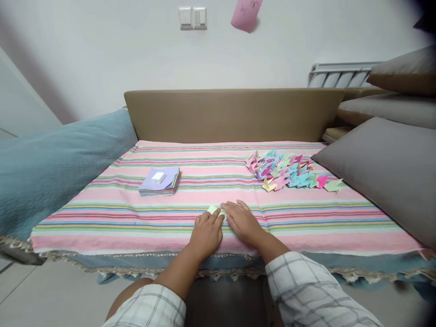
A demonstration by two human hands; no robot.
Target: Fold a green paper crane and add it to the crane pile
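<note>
A small folded piece of light green paper [212,209] lies on the striped cloth near the front edge, partly hidden under my fingers. My left hand [206,232] is curled over it from the left, with the fingertips pressing it down. From the right, my right hand [243,222] holds the paper's other side, its fingers leaning over the top edge and the thumb lower down. Farther back on the right lies a pile of folded paper cranes [282,170] in several colours. To the left sits a stack of square coloured paper [170,179] with a small white block [158,177] on top.
The pink striped cloth [211,163] covers the seat of a sofa with a brown backrest [231,116]. A blue-covered armrest [68,163] bounds the left side, and grey cushions [378,168] are piled at the right. Light switches [192,18] and a pink note [245,15] are on the wall.
</note>
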